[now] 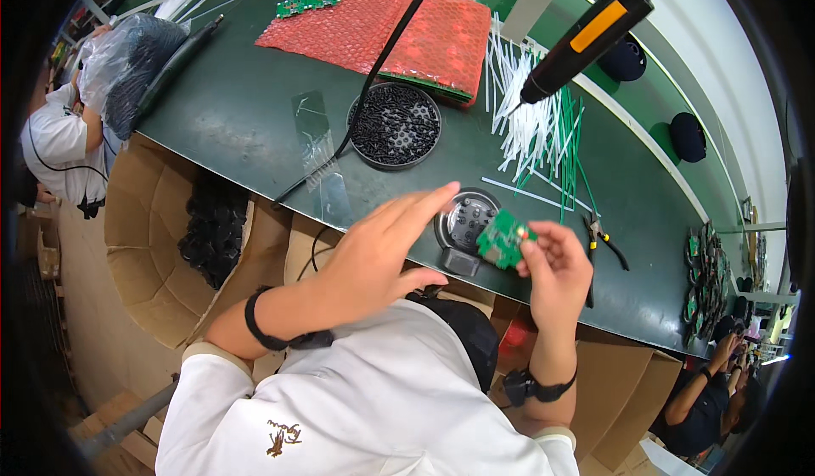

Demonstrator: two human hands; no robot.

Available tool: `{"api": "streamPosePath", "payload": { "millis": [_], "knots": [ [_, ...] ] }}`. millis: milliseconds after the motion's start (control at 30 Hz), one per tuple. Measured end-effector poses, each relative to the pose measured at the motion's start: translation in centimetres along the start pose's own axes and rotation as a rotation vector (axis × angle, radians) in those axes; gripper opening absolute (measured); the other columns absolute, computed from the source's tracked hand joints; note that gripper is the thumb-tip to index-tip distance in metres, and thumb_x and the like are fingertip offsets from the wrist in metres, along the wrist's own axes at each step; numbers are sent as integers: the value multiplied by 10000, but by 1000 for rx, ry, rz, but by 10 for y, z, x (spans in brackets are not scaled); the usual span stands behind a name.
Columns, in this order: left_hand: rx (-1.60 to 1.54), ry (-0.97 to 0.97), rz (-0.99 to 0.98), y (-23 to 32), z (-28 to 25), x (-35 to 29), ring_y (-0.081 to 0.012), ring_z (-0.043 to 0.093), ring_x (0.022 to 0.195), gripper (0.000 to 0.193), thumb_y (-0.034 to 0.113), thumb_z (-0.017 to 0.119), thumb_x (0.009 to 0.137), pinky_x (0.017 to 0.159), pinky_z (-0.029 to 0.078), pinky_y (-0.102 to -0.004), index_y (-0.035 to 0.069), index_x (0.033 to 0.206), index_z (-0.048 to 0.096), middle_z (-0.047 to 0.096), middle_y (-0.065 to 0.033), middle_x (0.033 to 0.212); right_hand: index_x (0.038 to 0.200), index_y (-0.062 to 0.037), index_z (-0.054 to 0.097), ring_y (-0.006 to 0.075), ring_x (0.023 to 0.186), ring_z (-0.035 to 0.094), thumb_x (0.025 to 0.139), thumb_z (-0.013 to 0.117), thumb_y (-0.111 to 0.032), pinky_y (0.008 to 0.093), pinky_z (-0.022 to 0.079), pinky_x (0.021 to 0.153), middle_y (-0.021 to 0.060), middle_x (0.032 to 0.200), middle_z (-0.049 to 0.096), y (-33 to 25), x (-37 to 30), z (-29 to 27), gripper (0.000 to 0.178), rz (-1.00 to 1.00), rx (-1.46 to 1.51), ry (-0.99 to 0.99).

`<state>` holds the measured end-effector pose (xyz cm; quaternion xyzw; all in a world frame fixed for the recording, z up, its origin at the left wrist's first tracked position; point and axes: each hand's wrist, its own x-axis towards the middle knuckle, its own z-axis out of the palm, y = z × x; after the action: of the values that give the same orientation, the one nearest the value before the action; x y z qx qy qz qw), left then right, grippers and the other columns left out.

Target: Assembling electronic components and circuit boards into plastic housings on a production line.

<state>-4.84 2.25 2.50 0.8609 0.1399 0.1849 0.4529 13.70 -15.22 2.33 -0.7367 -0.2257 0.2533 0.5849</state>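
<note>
Near the bench's front edge my right hand [556, 268] pinches a small green circuit board [503, 240] between thumb and fingers. The board is held above the right side of a round dark housing [463, 221] with a clear rim and a small block at its front. My left hand [382, 251] is open, fingers stretched out, thumb apart, beside the housing's left side; nothing shows in it. Beyond my left hand stands a round dish [395, 126] full of small black parts. Part of the housing is hidden behind the board.
A black electric screwdriver [586, 39] hangs at upper right over white and green strips [543, 128]. Pliers [604, 243] lie right of my right hand. Red bubble wrap [340, 30] is at the back. Finished-looking boards [705, 281] are stacked far right. Cardboard boxes [153, 247] stand below; other people work at both sides.
</note>
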Motion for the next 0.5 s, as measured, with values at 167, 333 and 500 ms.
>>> {"api": "streamPosePath", "payload": {
  "millis": [167,333,500],
  "knots": [
    [48,25,145,-20,20,16,-391,565,1322,950,203,908,679,1078,492,-456,58,1514,479,559,-160,1488,1100,39,729,64,720,637,938,741,-7,221,533,652,49,917,740,13,26,12,169,-22,-34,-156],
    [81,-25,161,-27,22,13,-374,556,1351,828,215,908,658,1081,500,-448,97,1418,600,566,-141,1486,1074,26,742,78,702,645,903,769,-6,230,537,646,61,902,733,13,27,20,176,-78,-199,-171],
    [272,-55,288,-29,21,13,-335,585,1336,594,274,864,692,1060,523,-451,81,1232,713,606,-127,1446,1094,-22,762,181,871,704,829,795,8,297,565,764,123,1145,708,-1,26,10,269,-221,-628,-143]
  ]
}}
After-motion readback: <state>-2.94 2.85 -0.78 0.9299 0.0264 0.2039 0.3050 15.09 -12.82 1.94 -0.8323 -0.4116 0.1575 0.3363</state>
